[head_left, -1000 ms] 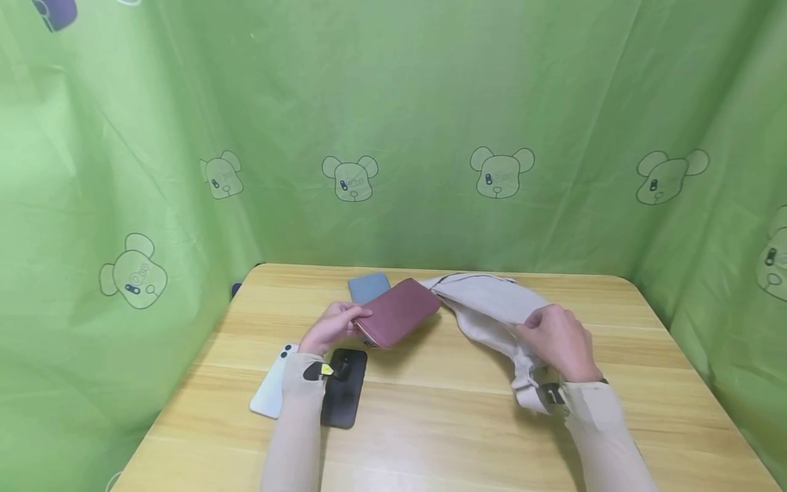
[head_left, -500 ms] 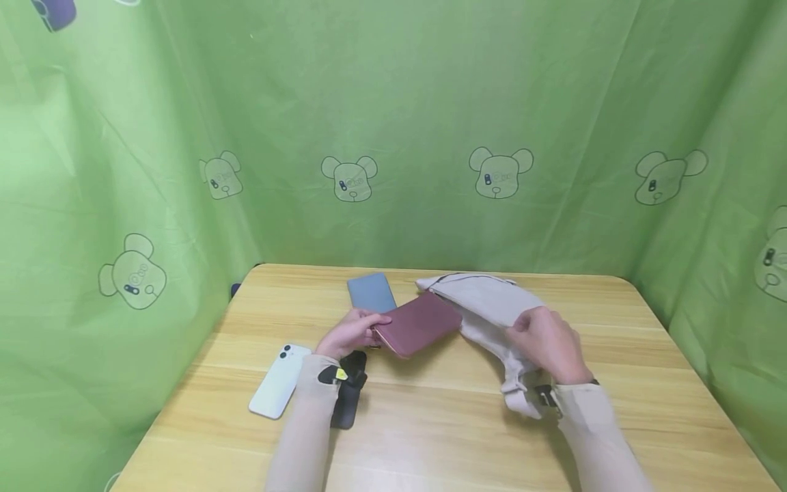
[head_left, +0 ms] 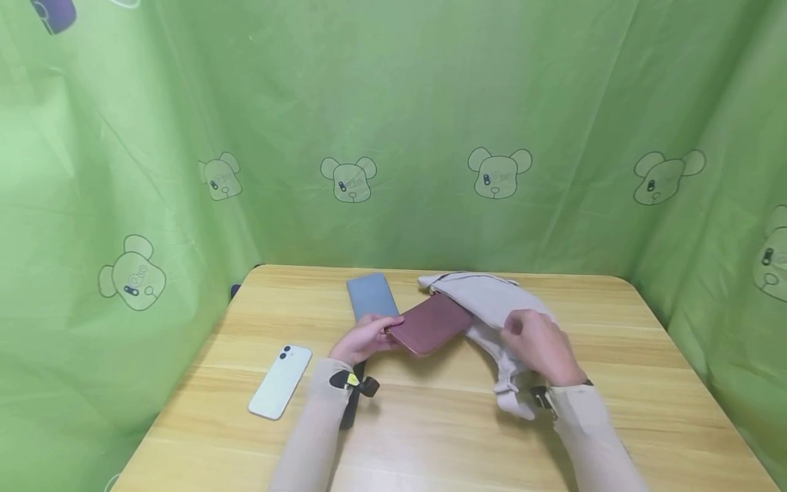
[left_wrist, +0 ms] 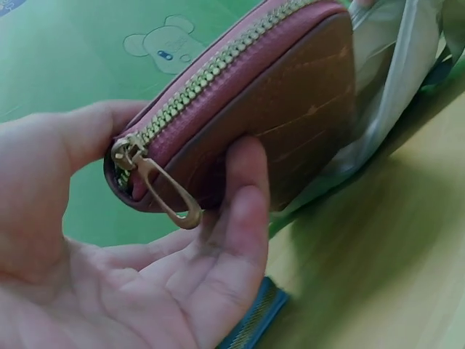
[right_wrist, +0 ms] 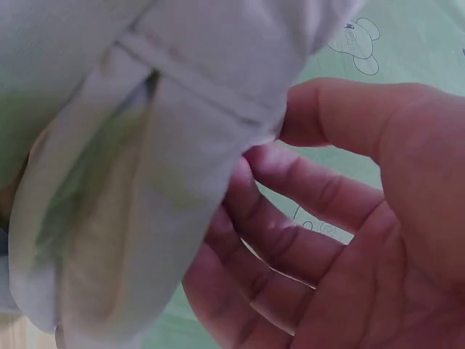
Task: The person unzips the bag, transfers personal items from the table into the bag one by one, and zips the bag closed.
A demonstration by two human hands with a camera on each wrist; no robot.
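My left hand [head_left: 367,337] grips a maroon zip wallet [head_left: 430,324] by its near corner, thumb on one face and fingers curled against the other. In the left wrist view the wallet's gold zipper [left_wrist: 211,73] is closed, and its pull hangs beside my fingers. The wallet's far end overlaps the opening of a pale fabric waist bag [head_left: 492,295]. My right hand [head_left: 544,345] pinches the bag's edge near its right end, thumb against curled fingers. In the right wrist view the bag's mouth [right_wrist: 102,196] gapes beside that hand.
A blue wallet [head_left: 371,294] lies behind my left hand. To the left is a white phone [head_left: 279,383]; a black phone [head_left: 349,413] lies mostly hidden under my left wrist. The wooden table [head_left: 443,437] meets a green curtain [head_left: 418,225] at its back edge.
My left hand has carried the maroon wallet rightward to the bag's mouth, uncovering more of the blue wallet. My right hand, still pinching the bag, has shifted slightly left.
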